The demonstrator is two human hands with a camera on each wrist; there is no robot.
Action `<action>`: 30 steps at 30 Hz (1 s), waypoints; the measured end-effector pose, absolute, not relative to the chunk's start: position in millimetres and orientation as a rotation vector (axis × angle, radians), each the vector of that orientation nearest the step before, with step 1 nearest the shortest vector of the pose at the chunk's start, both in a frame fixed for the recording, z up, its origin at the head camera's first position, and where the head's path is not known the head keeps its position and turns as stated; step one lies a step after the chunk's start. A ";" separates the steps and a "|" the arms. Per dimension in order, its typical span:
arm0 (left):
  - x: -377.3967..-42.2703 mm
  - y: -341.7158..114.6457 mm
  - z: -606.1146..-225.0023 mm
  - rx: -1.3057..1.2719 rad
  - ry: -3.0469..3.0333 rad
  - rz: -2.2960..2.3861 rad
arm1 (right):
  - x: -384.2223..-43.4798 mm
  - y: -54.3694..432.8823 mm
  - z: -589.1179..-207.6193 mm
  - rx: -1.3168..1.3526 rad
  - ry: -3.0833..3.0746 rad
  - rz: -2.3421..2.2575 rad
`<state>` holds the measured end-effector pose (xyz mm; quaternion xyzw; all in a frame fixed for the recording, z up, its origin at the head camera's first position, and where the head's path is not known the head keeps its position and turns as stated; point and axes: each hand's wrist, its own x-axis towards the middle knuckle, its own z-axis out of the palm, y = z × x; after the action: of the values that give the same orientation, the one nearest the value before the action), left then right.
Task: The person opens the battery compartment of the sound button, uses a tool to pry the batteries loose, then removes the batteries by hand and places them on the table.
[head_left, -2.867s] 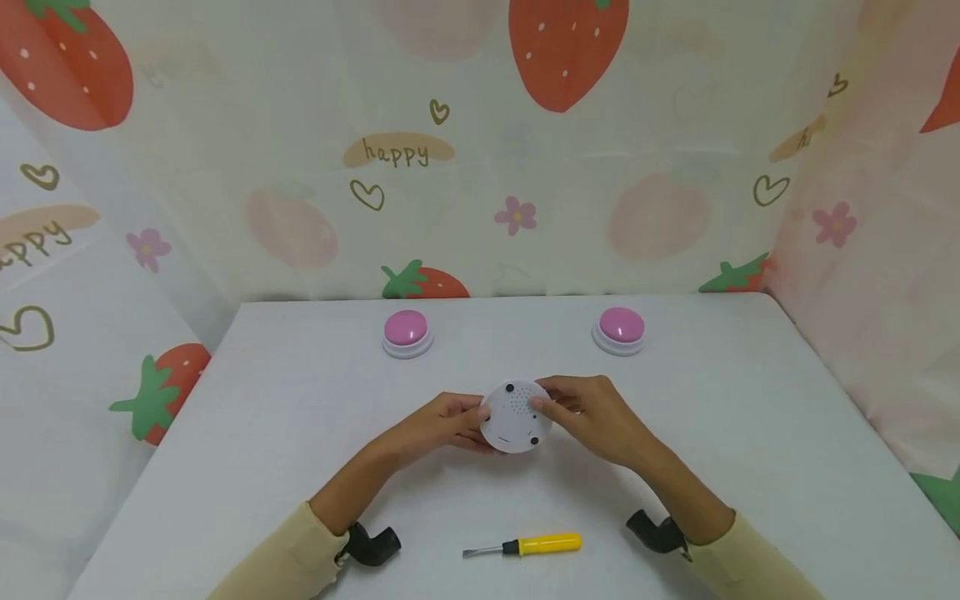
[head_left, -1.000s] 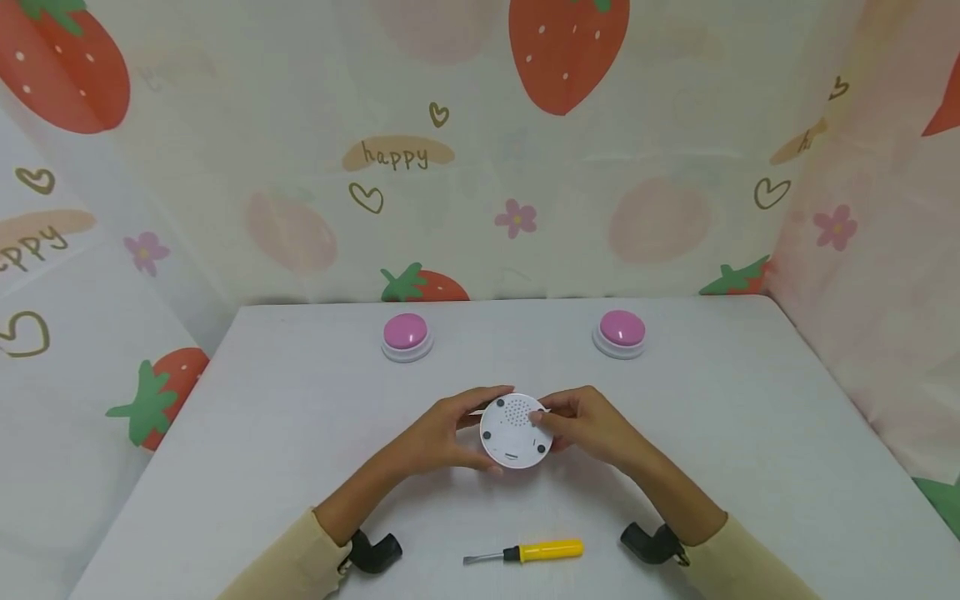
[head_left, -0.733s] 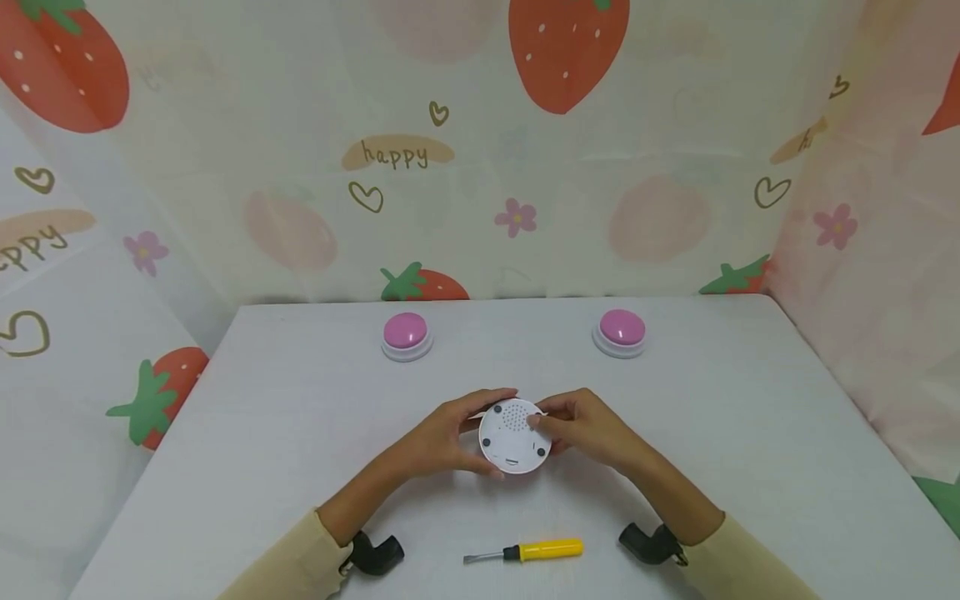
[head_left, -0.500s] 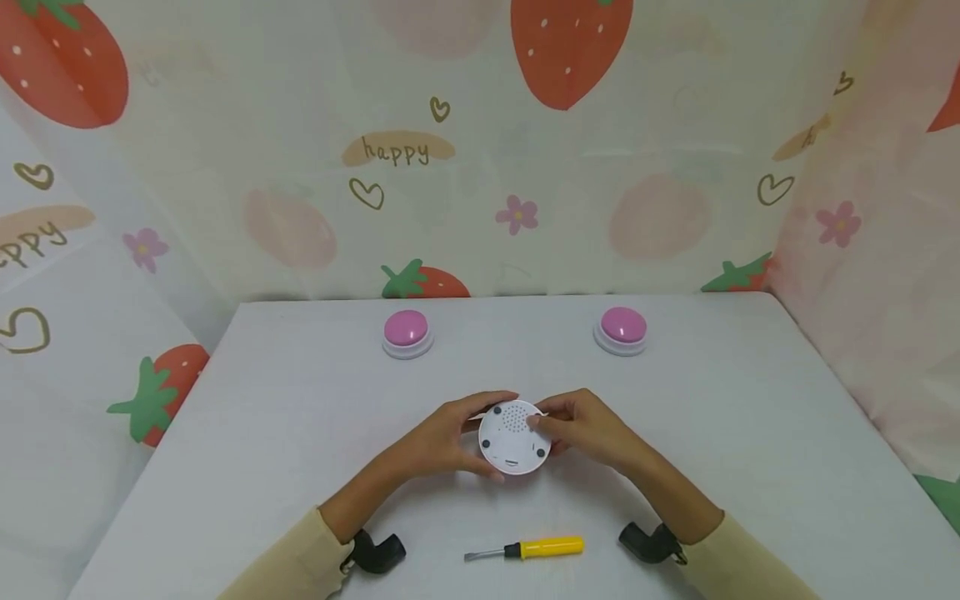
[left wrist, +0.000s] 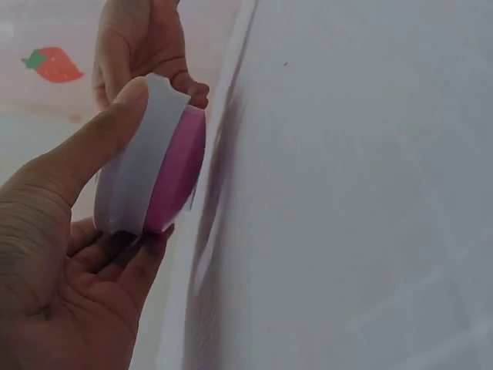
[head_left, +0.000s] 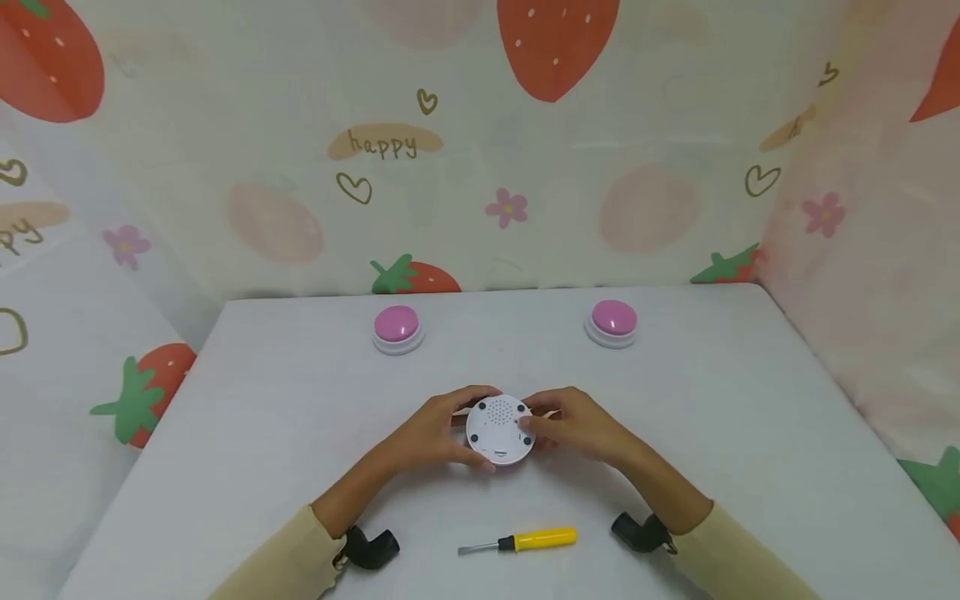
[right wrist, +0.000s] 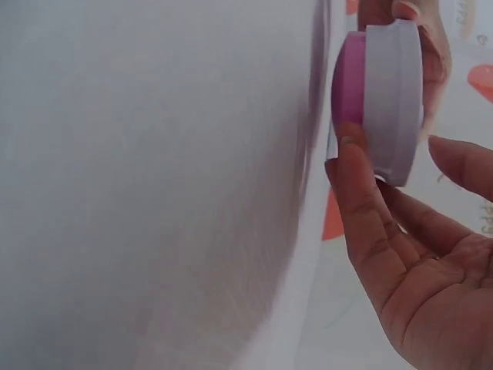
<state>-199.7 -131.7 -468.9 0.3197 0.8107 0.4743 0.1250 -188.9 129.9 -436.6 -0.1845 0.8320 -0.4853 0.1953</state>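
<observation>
A round buzzer button [head_left: 495, 435] is held above the table with its white underside toward the head camera, showing a cluster of small holes, dark round feet and a slot. Both wrist views show its pink dome [left wrist: 179, 166] from the side, facing the table. My left hand [head_left: 431, 433] grips the rim, thumb at the near edge and fingers around the far side. My right hand [head_left: 581, 425] holds the right side, its thumb over the underside in the head view and its fingertips [right wrist: 353, 150] at the dome.
A yellow-handled flat screwdriver [head_left: 543, 538] lies near the front of the white table [head_left: 300, 367]. Two more pink-topped buttons, one on the left [head_left: 397, 329] and one on the right [head_left: 611, 323], stand near the back edge. Strawberry-printed sheeting [head_left: 547, 167] walls the table.
My left hand has shifted from its thumb on the underside to spanning the rim. The button has turned slightly and tilted. The right thumb stays at the holes; the head view has shifted slightly.
</observation>
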 end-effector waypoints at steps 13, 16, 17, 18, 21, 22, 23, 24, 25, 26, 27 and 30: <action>-201.6 -131.3 -471.5 0.880 2.368 1.343 | -176.5 126.7 -426.7 -0.700 2.697 -1.183; -202.2 -130.8 -474.5 0.908 2.333 1.371 | -170.3 125.0 -422.1 -0.787 2.742 -1.051; -202.3 -130.5 -475.6 0.914 2.323 1.380 | -168.3 123.7 -420.9 -0.809 2.753 -0.991; -202.4 -130.2 -476.6 0.919 2.316 1.386 | -166.2 122.0 -419.8 -0.837 2.762 -0.928; -202.2 -129.8 -478.5 0.924 2.302 1.398 | -161.7 116.3 -418.8 -0.932 2.797 -0.744; -201.9 -129.8 -478.8 0.925 2.299 1.400 | -160.8 114.5 -418.9 -0.964 2.811 -0.689; -201.9 -129.9 -479.2 0.922 2.298 1.401 | -160.2 112.8 -419.1 -0.990 2.827 -0.637; -201.7 -130.0 -479.3 0.919 2.299 1.401 | -159.8 111.1 -419.4 -1.012 2.841 -0.595; -201.4 -130.3 -479.2 0.912 2.299 1.401 | -159.6 110.0 -420.0 -1.027 2.856 -0.558; -201.2 -130.6 -479.1 0.905 2.297 1.402 | -159.7 108.8 -420.5 -1.046 2.868 -0.530; -201.1 -130.9 -479.2 0.900 2.298 1.401 | -160.1 107.7 -421.1 -1.066 2.879 -0.500; -200.7 -132.1 -479.5 0.884 2.296 1.393 | -160.6 104.2 -421.5 -1.101 2.908 -0.428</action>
<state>-200.7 -132.1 -479.5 0.3088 0.8020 0.4867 0.1566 -160.6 104.2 -421.5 -0.3508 0.9265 -0.1364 0.0014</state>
